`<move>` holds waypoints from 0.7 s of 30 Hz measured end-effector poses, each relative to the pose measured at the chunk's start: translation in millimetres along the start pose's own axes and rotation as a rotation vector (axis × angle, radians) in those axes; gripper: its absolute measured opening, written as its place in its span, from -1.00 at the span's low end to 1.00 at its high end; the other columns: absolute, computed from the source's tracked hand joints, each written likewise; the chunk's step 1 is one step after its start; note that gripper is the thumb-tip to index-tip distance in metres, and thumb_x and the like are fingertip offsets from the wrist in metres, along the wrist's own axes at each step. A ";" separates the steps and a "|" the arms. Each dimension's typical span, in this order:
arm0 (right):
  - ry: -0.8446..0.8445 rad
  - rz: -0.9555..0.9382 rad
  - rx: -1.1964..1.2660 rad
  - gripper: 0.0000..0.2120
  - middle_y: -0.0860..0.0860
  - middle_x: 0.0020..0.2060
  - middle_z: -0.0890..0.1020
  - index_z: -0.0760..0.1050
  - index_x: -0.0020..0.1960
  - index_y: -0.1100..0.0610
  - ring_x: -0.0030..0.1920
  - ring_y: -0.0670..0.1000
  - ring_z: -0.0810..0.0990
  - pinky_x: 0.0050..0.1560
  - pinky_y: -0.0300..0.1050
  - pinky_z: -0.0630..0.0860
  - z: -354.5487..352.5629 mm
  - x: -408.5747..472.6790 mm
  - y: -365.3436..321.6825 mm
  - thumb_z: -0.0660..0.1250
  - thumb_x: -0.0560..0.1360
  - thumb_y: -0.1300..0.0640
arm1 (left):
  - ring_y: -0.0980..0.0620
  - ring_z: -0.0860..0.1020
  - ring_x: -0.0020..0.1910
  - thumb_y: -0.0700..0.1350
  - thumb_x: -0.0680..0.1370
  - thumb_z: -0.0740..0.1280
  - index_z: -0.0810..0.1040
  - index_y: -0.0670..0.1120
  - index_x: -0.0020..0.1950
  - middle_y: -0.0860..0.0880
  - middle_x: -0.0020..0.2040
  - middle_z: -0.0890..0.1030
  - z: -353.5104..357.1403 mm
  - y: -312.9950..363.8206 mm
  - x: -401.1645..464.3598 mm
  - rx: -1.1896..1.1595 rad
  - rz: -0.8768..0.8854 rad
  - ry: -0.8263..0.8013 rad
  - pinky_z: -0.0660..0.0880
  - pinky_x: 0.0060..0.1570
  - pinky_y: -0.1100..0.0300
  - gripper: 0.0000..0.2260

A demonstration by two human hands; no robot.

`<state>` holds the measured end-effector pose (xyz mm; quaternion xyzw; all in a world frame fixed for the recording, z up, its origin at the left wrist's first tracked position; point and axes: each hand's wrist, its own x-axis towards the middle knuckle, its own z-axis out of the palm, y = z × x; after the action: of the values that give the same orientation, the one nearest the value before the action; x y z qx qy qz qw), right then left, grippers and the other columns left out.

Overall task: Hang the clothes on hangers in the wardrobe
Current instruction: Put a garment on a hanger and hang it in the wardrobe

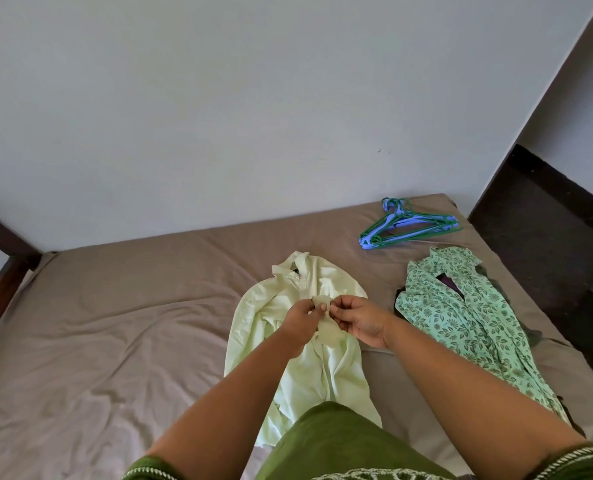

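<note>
A bed covered in a wrinkled taupe sheet [115, 323] is carrying a pale yellow-green collared shirt [326, 372], whose front placket the left hand [300, 320] and right hand [361, 322] are pinching, fingers clamped on fabric.

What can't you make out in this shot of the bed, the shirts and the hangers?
Head view only:
- Wardrobe: not in view.
- Hangers: stacked and tangled, so their count is unclear.
- Dark clothes: mostly hidden under the floral shirt.
- Pale shirt: placket covered by the left hand and right hand, both pinching it; hem hidden by the person's green garment.
- Bed: cut off by the frame's edges.
</note>
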<state>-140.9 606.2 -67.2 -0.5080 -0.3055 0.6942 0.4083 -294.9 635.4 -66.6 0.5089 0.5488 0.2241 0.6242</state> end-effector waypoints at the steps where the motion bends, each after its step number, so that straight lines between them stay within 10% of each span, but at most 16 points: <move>1: 0.016 -0.026 -0.066 -0.89 0.02 -0.34 0.51 0.47 -0.13 0.20 -0.35 -0.10 0.45 -0.26 -0.30 0.45 -1.6 -0.9 2.5 0.26 0.56 0.33 | -0.08 0.57 -0.11 -0.15 0.60 0.30 0.57 -0.23 0.05 -0.18 -0.03 0.60 0.7 -3.3 -0.4 -0.010 0.007 -0.010 0.55 -0.03 0.02 -0.84; 15: 0.189 -0.175 -0.835 -0.90 -0.05 -0.37 0.61 0.48 -0.14 0.03 -0.32 -0.06 0.57 -0.16 -0.09 0.54 -12.2 -27.6 19.0 0.37 0.52 0.08 | -0.09 0.65 -0.09 -0.09 0.54 0.41 0.61 -0.24 0.01 -0.21 -0.02 0.67 32.9 -30.0 -24.4 -0.149 -0.170 0.107 0.62 -0.03 0.04 -0.79; 21: 0.344 -0.301 -0.800 -0.88 -0.08 -0.32 0.60 0.60 -0.10 0.15 -0.31 -0.20 0.56 -0.22 -0.36 0.46 -9.8 -55.3 36.5 0.47 0.45 0.12 | -0.11 0.64 -0.12 -0.12 0.48 0.47 0.56 -0.18 0.04 -0.22 0.00 0.65 59.1 -32.3 -42.7 -0.149 -0.185 0.188 0.63 -0.04 0.06 -0.78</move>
<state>-132.6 540.3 -75.5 -0.6834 -0.5475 0.3606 0.3212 -262.6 564.3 -82.6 0.3853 0.6312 0.2524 0.6241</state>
